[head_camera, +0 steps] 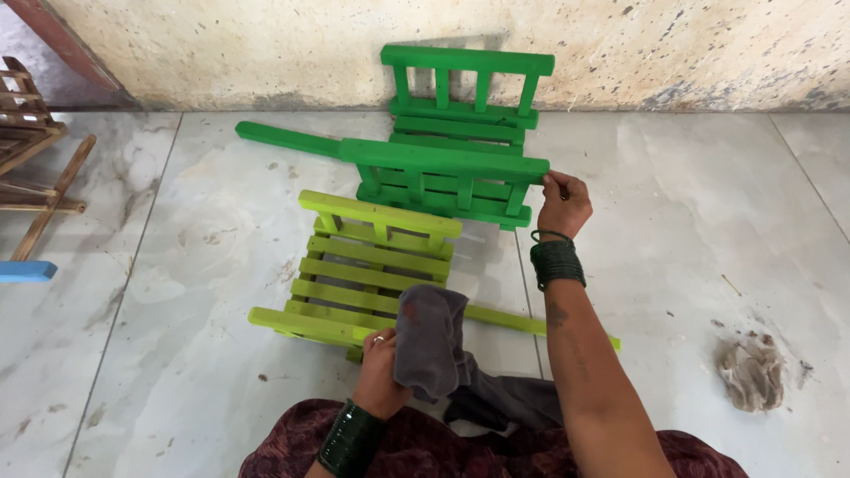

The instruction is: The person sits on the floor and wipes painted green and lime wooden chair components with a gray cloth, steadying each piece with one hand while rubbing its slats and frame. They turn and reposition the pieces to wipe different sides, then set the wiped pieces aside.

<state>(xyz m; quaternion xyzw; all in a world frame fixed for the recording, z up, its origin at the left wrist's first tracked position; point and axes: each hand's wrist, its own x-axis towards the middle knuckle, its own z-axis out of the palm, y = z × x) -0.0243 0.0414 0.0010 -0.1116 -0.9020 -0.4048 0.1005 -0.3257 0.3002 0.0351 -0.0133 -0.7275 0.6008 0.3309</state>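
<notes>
A: Head view, looking down. Where does the dark green rack (pixel 443 168) lie from the person?

B: Straight ahead on the tiled floor (pixel 177 292), near the wall (pixel 266 44). Its top rail runs left to right. The right hand (pixel 563 205) is stretched out to that rail's right end, fingertips pinched on the corner. That hand is the nearer one by far.

A: And the left hand (pixel 379 376)?

B: Pulled in close to the lap, closed around a grey cloth (pixel 429 341). The cloth drapes over the near edge of a light green rack (pixel 372 274), which lies flat between the person and the dark green one.

A: Do the two racks touch?

B: They look to overlap slightly where they meet; cannot tell for sure. A second dark green rack (pixel 465 93) leans against the wall behind.

A: Anything else?

B: Bare wooden frames (pixel 31 142) far left, a wad of fibre (pixel 751 372) on the floor at right.
</notes>
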